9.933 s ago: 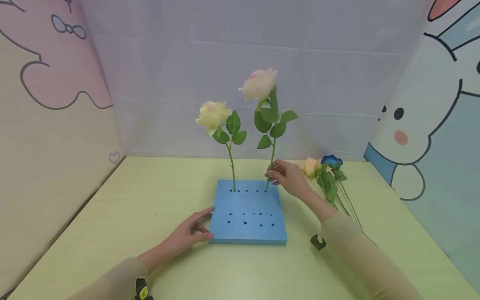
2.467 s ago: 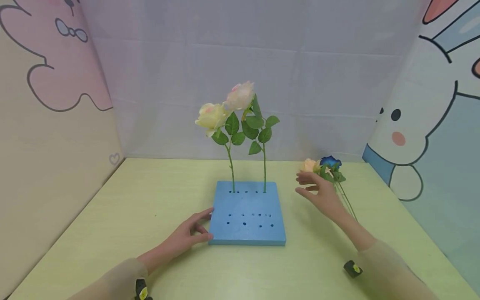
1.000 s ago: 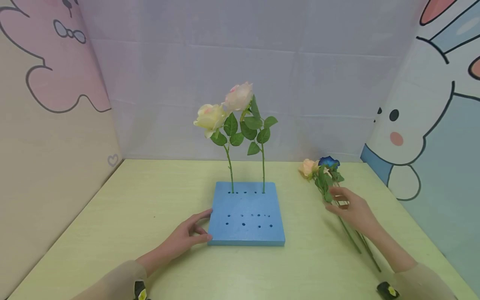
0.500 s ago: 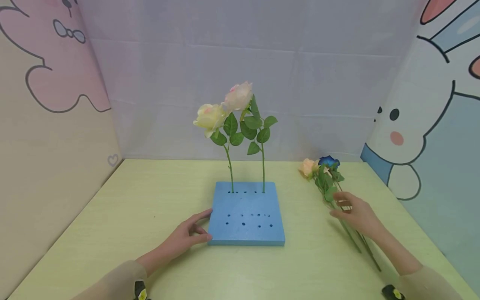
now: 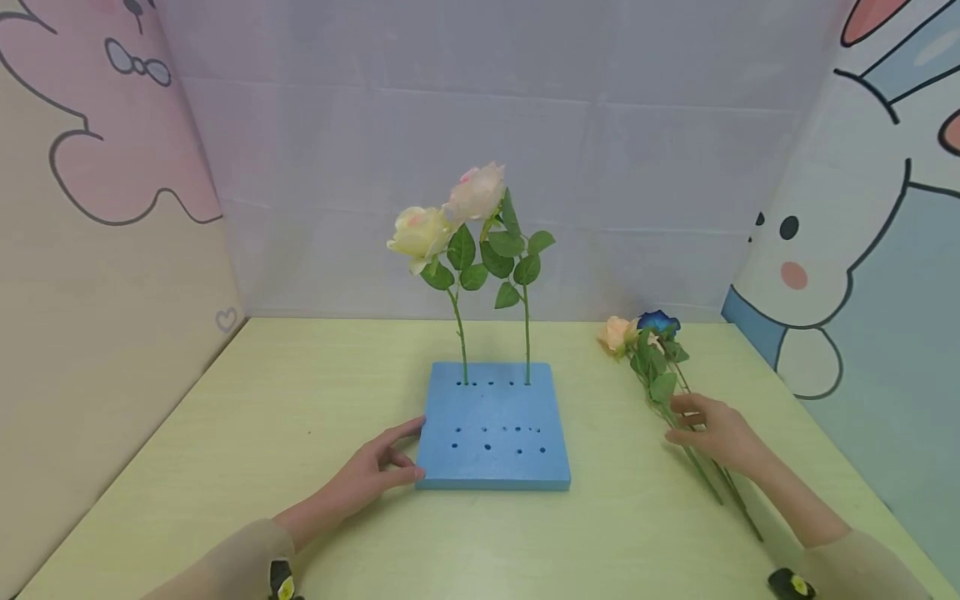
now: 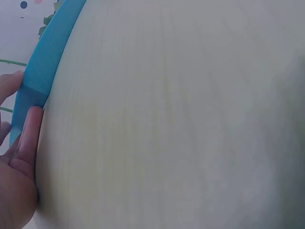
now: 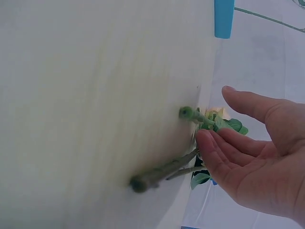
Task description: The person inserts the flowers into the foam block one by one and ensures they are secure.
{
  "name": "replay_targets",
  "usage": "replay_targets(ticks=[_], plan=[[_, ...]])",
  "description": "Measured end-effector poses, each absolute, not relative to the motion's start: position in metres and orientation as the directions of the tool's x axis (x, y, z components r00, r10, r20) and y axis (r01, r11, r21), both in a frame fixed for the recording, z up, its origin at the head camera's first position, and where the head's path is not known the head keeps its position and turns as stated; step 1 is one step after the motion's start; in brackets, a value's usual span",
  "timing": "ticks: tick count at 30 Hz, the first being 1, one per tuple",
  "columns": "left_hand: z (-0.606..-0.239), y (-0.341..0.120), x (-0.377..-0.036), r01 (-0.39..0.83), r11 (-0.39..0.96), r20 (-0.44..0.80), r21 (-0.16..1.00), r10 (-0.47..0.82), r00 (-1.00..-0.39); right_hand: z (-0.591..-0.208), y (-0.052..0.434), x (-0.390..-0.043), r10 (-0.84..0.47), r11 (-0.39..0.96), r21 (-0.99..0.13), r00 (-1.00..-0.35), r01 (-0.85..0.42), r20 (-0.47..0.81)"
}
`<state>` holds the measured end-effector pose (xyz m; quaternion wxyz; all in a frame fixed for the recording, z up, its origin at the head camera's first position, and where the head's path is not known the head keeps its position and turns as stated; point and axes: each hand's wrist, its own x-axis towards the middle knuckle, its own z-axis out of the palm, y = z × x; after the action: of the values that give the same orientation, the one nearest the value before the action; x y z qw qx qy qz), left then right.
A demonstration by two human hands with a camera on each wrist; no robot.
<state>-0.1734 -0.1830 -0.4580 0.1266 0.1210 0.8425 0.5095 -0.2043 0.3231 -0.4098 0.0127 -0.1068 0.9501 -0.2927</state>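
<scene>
A blue foam-like board (image 5: 498,406) with rows of holes lies mid-table. Two artificial roses stand upright in its back row: a cream-yellow rose (image 5: 420,236) on the left and a pale pink rose (image 5: 477,193). My left hand (image 5: 372,468) rests against the board's left side, fingertip and thumb touching the edge. On the right lie a peach rose (image 5: 617,335) and a blue rose (image 5: 659,322), leaves bunched together. Over their stems is my right hand (image 5: 718,433). In the right wrist view, its thumb stands apart from the fingers, whose tips are right at a green stem (image 7: 188,113).
The pale wooden table (image 5: 315,375) runs back to a white curtain (image 5: 322,183). Cartoon-printed panels stand on both sides, with a rabbit panel (image 5: 870,250) at the right. Cut stem ends (image 7: 140,183) point toward the table's front.
The pink rose was let go in the board's back row. My right hand then moved right to the lying roses and slid slightly down along their stems. The left hand has stayed put.
</scene>
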Motion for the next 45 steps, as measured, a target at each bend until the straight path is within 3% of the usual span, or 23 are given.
replay_targets(ticks=[21,34,45], plan=[[-0.458,-0.183,-0.174,0.086,0.443,-0.075,0.892,0.334,-0.940,-0.404,0.331,-0.219,-0.345,0.773,-0.595,-0.933,-0.219,-0.105],[-0.459,-0.183,-0.172,0.087,0.450,-0.077,0.889,0.334,-0.939,-0.405,0.324,-0.224,-0.408,0.643,-0.759,-0.884,-0.102,-0.227],[-0.457,-0.182,-0.170,0.095,0.445,-0.070,0.890,0.340,-0.938,-0.402,0.314,-0.224,-0.464,0.565,-0.824,-0.842,-0.042,-0.275]])
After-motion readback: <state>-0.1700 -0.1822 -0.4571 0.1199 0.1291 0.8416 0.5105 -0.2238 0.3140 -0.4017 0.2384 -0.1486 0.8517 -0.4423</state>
